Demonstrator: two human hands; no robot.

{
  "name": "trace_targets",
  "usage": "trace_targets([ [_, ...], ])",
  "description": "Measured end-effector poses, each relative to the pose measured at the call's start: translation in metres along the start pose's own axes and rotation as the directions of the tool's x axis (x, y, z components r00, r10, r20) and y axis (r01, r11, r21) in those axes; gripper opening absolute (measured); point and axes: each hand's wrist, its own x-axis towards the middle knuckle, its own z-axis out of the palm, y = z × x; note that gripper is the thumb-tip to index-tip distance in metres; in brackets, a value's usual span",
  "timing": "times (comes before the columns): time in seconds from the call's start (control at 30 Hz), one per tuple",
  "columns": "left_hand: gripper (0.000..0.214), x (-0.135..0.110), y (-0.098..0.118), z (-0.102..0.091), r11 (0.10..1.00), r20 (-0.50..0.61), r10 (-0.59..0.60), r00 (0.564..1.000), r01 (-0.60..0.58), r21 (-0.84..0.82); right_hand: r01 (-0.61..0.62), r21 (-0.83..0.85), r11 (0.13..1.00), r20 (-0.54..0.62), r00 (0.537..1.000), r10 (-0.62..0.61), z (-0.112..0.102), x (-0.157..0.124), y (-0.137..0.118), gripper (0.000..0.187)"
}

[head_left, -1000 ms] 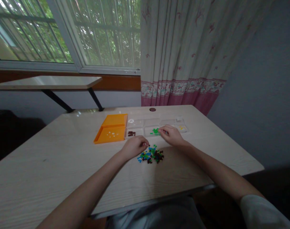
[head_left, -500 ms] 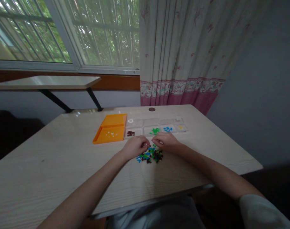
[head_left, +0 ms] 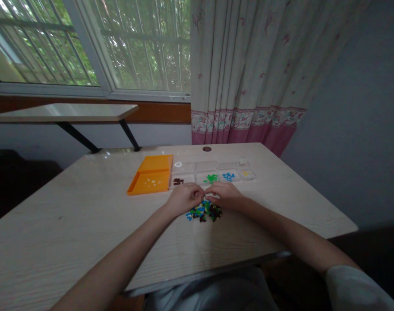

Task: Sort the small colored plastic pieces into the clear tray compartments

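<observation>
A mixed pile of small plastic pieces (head_left: 203,211) in blue, green, brown and yellow lies on the table below my hands. My left hand (head_left: 185,198) rests at the pile's upper left, fingers curled in a pinch. From the right, my right hand (head_left: 225,195) meets it, thumb and fingertips bent inward. The fingertips of both hands come together over the pile's far edge. A tiny dark speck shows between them, too small to name. Just beyond lie sorted brown pieces (head_left: 178,181), green pieces (head_left: 211,178), blue pieces (head_left: 228,176) and yellow pieces (head_left: 246,173).
The sorted pieces sit in clear plastic trays (head_left: 201,165). An open orange case (head_left: 156,164) holding white pieces (head_left: 151,182) stands left of them. A raised shelf (head_left: 67,111) on black legs is at the back left. A curtain (head_left: 248,86) hangs behind the table (head_left: 86,242).
My right hand has moved slightly left, closing the gap so its fingertips meet those of my left hand. My left hand has barely moved.
</observation>
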Motion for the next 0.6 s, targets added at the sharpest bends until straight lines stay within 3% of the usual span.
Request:
trace_targets([
  [0.6,0.011,-0.001,0.0012,0.0012,0.997,-0.094,0.018,0.995,-0.025,-0.078,0.073,0.014,0.997,-0.195,0.978,-0.069,0.004,-0.0003,0.0035,0.016],
])
